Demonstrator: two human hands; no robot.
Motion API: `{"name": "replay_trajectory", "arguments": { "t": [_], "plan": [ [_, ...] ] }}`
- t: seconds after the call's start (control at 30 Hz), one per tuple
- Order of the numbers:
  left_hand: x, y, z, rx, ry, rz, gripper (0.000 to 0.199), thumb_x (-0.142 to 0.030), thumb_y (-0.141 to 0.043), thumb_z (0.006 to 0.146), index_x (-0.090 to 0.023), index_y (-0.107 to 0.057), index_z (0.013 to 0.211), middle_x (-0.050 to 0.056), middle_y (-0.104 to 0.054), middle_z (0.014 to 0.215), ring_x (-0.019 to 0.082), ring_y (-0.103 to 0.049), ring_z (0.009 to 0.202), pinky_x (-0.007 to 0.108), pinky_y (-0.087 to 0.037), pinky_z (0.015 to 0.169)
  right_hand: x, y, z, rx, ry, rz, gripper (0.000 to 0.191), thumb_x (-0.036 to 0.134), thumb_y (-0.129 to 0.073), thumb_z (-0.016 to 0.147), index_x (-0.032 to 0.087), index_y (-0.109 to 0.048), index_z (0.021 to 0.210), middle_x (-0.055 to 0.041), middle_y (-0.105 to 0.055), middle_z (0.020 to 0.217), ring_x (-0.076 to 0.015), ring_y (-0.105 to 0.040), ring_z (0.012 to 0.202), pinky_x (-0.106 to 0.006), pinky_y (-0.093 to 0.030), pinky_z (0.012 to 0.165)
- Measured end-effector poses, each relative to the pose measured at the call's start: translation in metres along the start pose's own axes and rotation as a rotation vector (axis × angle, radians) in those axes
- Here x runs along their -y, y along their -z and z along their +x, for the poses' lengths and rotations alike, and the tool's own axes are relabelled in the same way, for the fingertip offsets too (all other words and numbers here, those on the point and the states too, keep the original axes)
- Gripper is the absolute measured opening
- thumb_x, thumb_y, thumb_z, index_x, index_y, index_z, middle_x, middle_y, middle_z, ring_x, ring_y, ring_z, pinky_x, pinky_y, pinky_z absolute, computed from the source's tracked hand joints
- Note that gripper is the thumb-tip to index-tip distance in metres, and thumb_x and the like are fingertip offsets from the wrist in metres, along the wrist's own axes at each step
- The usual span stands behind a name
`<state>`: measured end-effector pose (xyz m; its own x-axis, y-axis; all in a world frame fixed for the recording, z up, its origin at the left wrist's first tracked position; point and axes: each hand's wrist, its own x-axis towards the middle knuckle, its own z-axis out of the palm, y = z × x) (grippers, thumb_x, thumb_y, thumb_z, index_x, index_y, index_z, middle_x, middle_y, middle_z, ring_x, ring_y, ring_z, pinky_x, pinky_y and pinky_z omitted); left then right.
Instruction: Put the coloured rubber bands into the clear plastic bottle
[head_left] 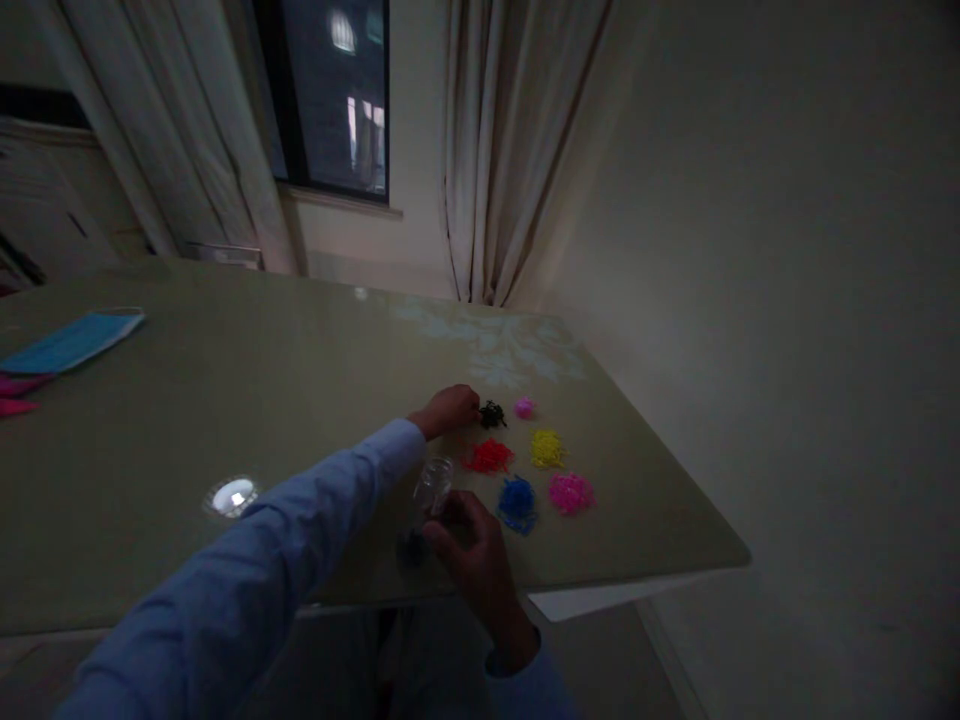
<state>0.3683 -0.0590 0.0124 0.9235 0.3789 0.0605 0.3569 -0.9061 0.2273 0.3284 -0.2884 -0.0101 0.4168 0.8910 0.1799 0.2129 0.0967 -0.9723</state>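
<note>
My left hand (448, 410) reaches to the left edge of the pile of small black pieces (493, 414), its fingers closed; whatever they pinch is too small to make out. My right hand (471, 545) is closed on a clear jar (433, 482), held tilted above the table near its front edge. Around them lie piles of red (489, 456), blue (517, 502), yellow (547, 448), bright pink (571, 493) and light pink (524, 407) pieces. A dark pile (412, 548) sits below the jar, blurred.
A round clear lid-like dish (232, 496) lies on the table (247, 390) beside my left sleeve. At the far left are a blue face mask (71, 342) and a pink object (19, 395). A wall borders the right side; curtains and a window stand behind.
</note>
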Motion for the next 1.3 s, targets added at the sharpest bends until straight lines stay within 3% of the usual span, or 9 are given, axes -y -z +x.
{"name": "replay_trajectory", "arguments": {
  "t": [0.53,0.8,0.97,1.1,1.23,1.3],
  "plan": [
    [-0.004,-0.004,-0.005,-0.025,-0.083,0.124,0.028,-0.01,-0.043,0.091,-0.009,-0.067,0.106,0.021,-0.066,0.108,0.028,-0.064,0.106,0.037,-0.049,0.087,0.001,-0.001,-0.001,-0.013,-0.003,-0.008,0.029,0.043,-0.071,0.083,0.019,-0.066,0.099,-0.0049,-0.072,0.091,-0.0198,-0.067,0.085,-0.028,-0.051,0.078],
    [0.004,-0.002,-0.01,-0.061,-0.021,0.061,0.028,-0.01,-0.041,0.092,-0.009,-0.066,0.105,0.021,-0.064,0.113,0.028,-0.061,0.109,0.038,-0.047,0.09,0.0,0.0,0.0,-0.022,-0.004,-0.016,0.03,0.044,-0.071,0.083,0.019,-0.067,0.099,-0.0053,-0.072,0.09,-0.0197,-0.066,0.084,-0.028,-0.051,0.078],
    [0.011,0.002,-0.01,-0.092,0.04,-0.097,0.022,-0.009,-0.047,0.087,-0.011,-0.066,0.097,0.019,-0.065,0.111,0.027,-0.061,0.107,0.038,-0.046,0.091,-0.003,0.002,0.0,-0.024,0.007,0.006,0.031,0.045,-0.071,0.083,0.019,-0.067,0.1,-0.0047,-0.072,0.091,-0.019,-0.066,0.085,-0.028,-0.051,0.079],
    [0.015,0.014,-0.019,-0.096,0.088,-0.328,0.018,-0.016,-0.047,0.088,-0.013,-0.064,0.083,0.012,-0.067,0.091,0.021,-0.062,0.088,0.032,-0.048,0.079,-0.004,0.0,0.001,-0.061,-0.002,0.028,0.032,0.045,-0.071,0.082,0.018,-0.066,0.099,-0.0055,-0.072,0.09,-0.0193,-0.066,0.084,-0.028,-0.051,0.078],
    [0.015,0.027,-0.051,-0.067,0.094,-0.59,0.03,-0.033,-0.04,0.094,-0.015,-0.059,0.08,0.003,-0.061,0.073,0.014,-0.058,0.069,0.025,-0.048,0.065,-0.006,-0.001,0.002,-0.076,0.012,0.026,0.032,0.045,-0.07,0.082,0.018,-0.066,0.098,-0.0054,-0.071,0.088,-0.0197,-0.066,0.084,-0.028,-0.052,0.076],
    [0.013,0.032,-0.073,-0.033,0.119,-0.862,0.029,-0.039,-0.045,0.092,-0.016,-0.057,0.079,0.002,-0.058,0.071,0.012,-0.056,0.066,0.023,-0.046,0.062,-0.007,-0.001,0.003,-0.072,-0.004,0.046,0.032,0.045,-0.07,0.082,0.018,-0.066,0.099,-0.0059,-0.072,0.091,-0.0205,-0.067,0.086,-0.029,-0.052,0.078]
  ]
}}
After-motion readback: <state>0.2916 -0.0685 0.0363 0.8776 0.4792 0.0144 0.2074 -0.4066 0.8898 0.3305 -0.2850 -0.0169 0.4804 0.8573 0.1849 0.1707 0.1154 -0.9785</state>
